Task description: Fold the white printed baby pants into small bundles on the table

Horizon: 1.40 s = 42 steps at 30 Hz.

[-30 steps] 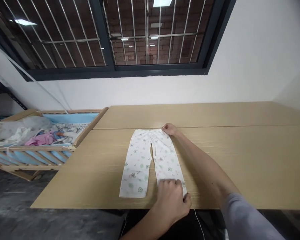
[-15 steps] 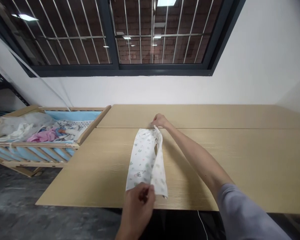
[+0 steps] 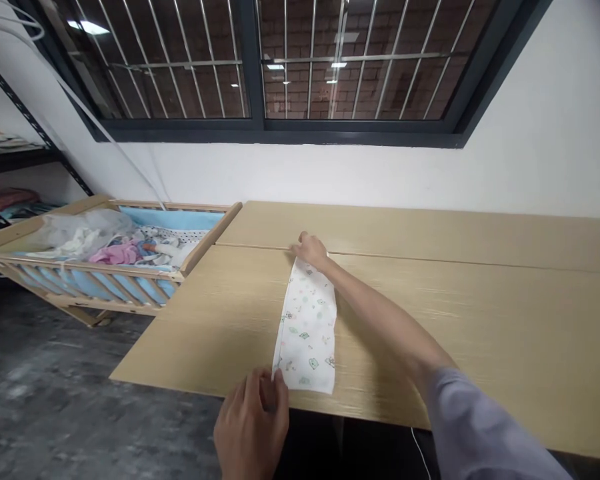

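Note:
A white printed cloth [image 3: 309, 327] with small green and pink figures lies folded lengthwise into a long strip on the tan tabletop [image 3: 220, 333]. Whether it is a garment, I cannot tell. My left hand [image 3: 253, 420] is at its near left corner, thumb and forefinger pinched on the edge. Stretched across the table, my right hand [image 3: 311, 252] grips the far end with fingers closed, hiding the far left corner. The fold runs along the left side between both hands.
To the left stands a wooden crib [image 3: 170, 272] with blue lining, holding a pink cloth [image 3: 115, 253] and other rumpled fabrics. A barred window [image 3: 280, 130] is in the white wall behind. A white cord [image 3: 421, 453] hangs below the table's front edge.
Both hands have moved left relative to the cloth, carrying its right-hand flap over to the left. The gap between the layers is now covered. The view has shifted left.

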Each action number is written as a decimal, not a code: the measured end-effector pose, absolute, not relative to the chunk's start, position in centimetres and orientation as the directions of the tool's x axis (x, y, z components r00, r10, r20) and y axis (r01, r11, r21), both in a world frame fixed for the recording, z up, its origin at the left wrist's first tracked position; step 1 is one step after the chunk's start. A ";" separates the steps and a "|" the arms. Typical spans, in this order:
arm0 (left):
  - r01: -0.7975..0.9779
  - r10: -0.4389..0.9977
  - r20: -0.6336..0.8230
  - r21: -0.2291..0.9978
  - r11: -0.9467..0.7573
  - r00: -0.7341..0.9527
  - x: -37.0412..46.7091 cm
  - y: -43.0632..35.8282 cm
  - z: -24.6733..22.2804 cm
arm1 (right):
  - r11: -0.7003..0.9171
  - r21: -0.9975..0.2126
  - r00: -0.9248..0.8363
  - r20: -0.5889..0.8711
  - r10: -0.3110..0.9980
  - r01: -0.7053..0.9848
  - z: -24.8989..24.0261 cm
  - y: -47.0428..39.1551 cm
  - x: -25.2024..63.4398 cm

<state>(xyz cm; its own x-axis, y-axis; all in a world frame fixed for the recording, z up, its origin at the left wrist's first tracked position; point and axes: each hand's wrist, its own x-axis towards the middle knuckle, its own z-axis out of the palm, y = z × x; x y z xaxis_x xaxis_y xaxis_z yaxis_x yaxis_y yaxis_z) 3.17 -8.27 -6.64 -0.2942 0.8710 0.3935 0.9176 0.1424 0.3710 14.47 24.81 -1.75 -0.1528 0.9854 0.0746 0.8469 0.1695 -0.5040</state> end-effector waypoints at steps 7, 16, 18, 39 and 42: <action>0.979 0.785 0.606 0.047 -0.200 0.131 5.1 -10.9 -8.9 | 0.798 -0.510 -0.863 0.187 0.469 0.323 -2.4 10.3 17.5; 0.994 0.846 0.528 0.036 -0.106 0.071 6.2 -11.3 -11.9 | 0.778 -0.553 -0.929 0.017 0.370 0.299 -6.1 9.6 19.4; 0.992 0.841 0.537 0.058 -0.110 0.062 6.3 -11.2 -11.5 | 0.790 -0.471 -0.900 -0.017 0.435 0.391 -6.6 13.6 19.2; 0.863 0.745 0.537 0.060 -0.502 0.396 0.8 -7.5 -8.7 | 0.856 -0.331 -0.847 0.226 0.481 0.398 -3.3 5.5 22.8; 0.817 0.717 0.556 0.111 -0.565 0.420 0.3 -7.1 -8.6 | 0.890 -0.300 -0.874 0.245 0.419 0.343 -4.6 0.1 24.8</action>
<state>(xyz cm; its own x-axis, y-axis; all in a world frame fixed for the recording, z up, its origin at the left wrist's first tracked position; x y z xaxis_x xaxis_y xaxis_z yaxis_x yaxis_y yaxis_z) 0.34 -7.08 -8.64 0.4204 0.7167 0.5564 0.8174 -0.5654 0.1107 24.76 0.08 -4.59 -0.8741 0.4192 0.2453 0.3428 0.8903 -0.2998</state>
